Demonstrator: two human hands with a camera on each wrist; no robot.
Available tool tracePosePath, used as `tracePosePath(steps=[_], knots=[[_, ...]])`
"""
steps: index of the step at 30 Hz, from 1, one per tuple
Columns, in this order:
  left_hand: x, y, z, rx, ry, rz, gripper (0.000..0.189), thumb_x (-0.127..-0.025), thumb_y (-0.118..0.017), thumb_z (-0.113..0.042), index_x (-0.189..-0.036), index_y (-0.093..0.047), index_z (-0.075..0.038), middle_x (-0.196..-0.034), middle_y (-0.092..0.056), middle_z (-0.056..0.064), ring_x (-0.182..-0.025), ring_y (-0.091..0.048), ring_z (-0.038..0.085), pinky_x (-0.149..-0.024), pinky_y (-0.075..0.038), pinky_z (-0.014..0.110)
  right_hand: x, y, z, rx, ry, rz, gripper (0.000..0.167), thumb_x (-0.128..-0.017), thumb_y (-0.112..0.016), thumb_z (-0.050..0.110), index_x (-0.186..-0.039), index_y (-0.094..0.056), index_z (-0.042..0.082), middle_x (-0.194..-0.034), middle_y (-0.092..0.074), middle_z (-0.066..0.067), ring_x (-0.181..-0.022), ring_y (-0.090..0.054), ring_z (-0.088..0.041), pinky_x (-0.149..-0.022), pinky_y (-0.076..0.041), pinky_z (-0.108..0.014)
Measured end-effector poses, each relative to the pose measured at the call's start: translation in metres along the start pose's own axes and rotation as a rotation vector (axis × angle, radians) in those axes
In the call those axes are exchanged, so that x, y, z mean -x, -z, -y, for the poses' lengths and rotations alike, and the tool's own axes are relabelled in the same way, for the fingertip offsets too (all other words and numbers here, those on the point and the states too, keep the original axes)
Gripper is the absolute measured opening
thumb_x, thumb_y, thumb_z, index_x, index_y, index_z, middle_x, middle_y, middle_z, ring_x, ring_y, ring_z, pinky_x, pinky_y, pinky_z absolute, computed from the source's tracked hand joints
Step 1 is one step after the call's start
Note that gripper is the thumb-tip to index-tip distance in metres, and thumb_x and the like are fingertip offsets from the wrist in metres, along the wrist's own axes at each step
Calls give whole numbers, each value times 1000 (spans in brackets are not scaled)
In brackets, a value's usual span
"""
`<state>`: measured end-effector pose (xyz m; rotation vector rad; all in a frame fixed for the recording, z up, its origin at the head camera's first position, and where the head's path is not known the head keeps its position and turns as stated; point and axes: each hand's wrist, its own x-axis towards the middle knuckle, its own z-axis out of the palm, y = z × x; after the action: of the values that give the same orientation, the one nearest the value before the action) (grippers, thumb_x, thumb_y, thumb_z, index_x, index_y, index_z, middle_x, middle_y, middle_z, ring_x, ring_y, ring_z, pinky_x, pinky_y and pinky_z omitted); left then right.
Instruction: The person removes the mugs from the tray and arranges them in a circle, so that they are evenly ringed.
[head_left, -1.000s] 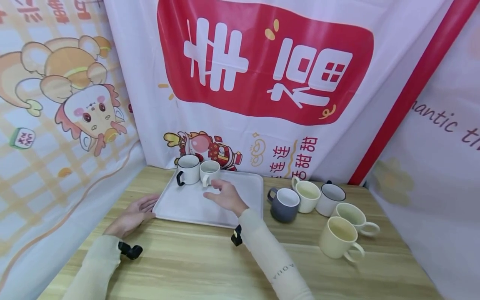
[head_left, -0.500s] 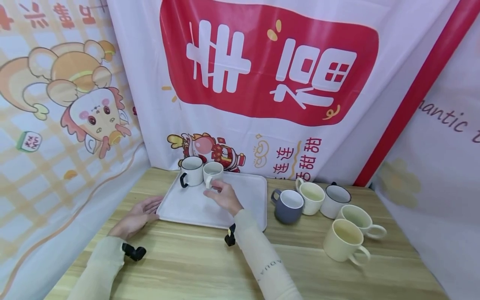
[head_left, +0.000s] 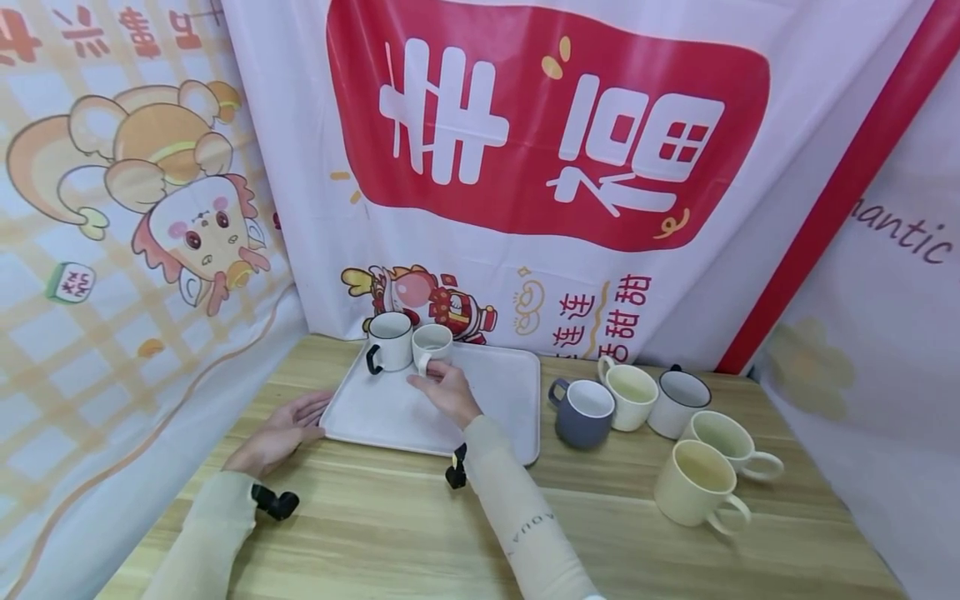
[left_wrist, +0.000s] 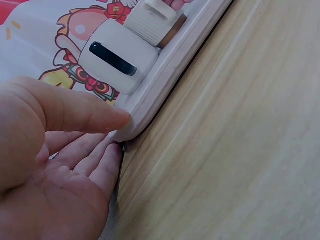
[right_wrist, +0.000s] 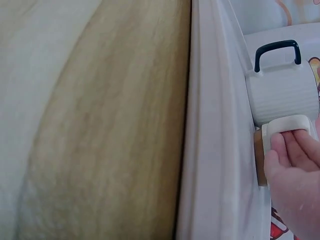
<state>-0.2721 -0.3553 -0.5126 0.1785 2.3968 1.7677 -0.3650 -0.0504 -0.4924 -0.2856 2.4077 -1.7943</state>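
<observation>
At the tray's back left, my right hand (head_left: 446, 392) holds a small white mug (head_left: 432, 340) by its handle. The right wrist view shows the fingers (right_wrist: 301, 150) at this handle and a brown base on the mug. Close beside it stands a white mug with a black handle (head_left: 390, 340). My left hand (head_left: 281, 429) rests at the near-left corner of the white tray (head_left: 390, 421). In the left wrist view its thumb (left_wrist: 95, 111) lies extended to the tray's rim, and the other fingers reach along the outer side, their tips partly hidden.
Right of the tray stand a dark grey mug (head_left: 584, 417), a pale yellow mug (head_left: 632, 400), a white mug with a dark rim (head_left: 677, 404), a pale green-lined mug (head_left: 720, 437) and a cream mug (head_left: 693, 487). Printed cloth (head_left: 525, 225) hangs behind the wooden table (head_left: 390, 517).
My right hand has closed in on the small white mug's handle, from just beside it to contact. The left hand stays at the tray corner. The head view has shifted slightly.
</observation>
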Motion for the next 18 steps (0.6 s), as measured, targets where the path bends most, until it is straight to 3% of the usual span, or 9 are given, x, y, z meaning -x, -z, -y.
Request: tracePosePath(steps=[4,6,9,11,14,18], knots=[[0,-1,-2,7,-2,7,77,-97,-59,7,-164,-21,8,-172,-20,31,-161,-19,50,-123,-40,21,4,2,2,37,-49,-78,38,-95,-76,48,-112,-79,15,-106,-78,-2,-90,-66,-14,-75,-58,-26],[0,-1,-2,4,-4,3,77,-97,-59,7,-164,-21,8,-172,-20,31,-160,-19,50,-121,-40,19,5,4,2,51,-68,-96,37,-95,-75,50,-103,-81,14,-94,-77,-1,-80,-61,-12,-66,-50,-22],[0,0,-4,-12,-4,3,77,-97,-59,7,-164,-21,9,-172,-20,32,-160,-19,51,-124,-39,26,8,7,1,48,-67,-115,36,-97,-74,43,-90,-82,9,-74,-69,1,-69,-54,-11,-57,-43,-21],[0,0,-5,-21,1,-1,77,-97,-60,7,-164,-21,9,-172,-21,32,-160,-20,51,-126,-36,35,11,9,0,32,-91,-103,35,-97,-75,40,-82,-79,9,-67,-60,5,-67,-50,-11,-55,-40,-21],[0,-1,-5,-34,7,1,78,-97,-60,6,-164,-20,8,-172,-20,32,-160,-20,52,-128,-32,43,21,17,1,-19,-142,-45,35,-97,-74,36,-74,-72,10,-70,-53,7,-73,-49,-12,-61,-40,-24],[1,-1,-5,-39,13,5,78,-98,-59,6,-164,-19,8,-172,-18,32,-160,-18,52,-128,-31,42,37,33,4,-132,-190,57,24,-96,-74,28,-84,-75,6,-86,-65,3,-87,-56,-14,-78,-46,-27]])
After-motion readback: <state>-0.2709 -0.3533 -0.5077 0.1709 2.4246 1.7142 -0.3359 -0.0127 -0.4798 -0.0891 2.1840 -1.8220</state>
